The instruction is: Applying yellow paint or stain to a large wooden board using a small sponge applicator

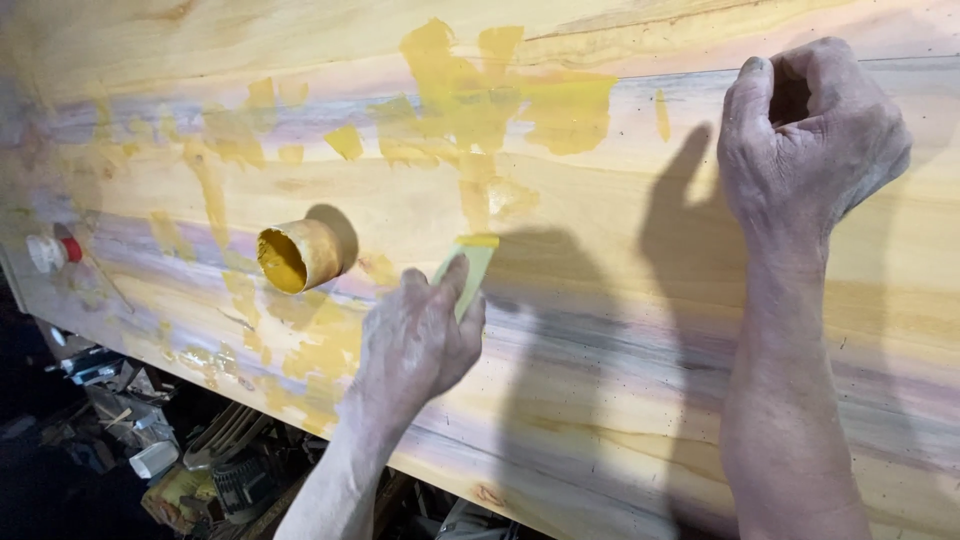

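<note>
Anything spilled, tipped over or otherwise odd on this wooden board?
The small tub lies on its side on the board, its open mouth showing yellow filler inside. Yellow patches are smeared across the wood, but they look spread on, not spilled. The left hand holds a pale scraper; the right hand rests closed on the board.

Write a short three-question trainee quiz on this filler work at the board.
1. True or false: the left hand holds a spreader with yellow filler on its tip.
2. Multiple choice: how does the tub of filler lie on the board? A) upright with a lid on, B) on its side with the open mouth showing, C) upside down.
3. Short answer: what does the right hand do?

Key:
1. True.
2. B.
3. It rests on the board as a loose fist, fingers curled, holding nothing that shows.
</note>
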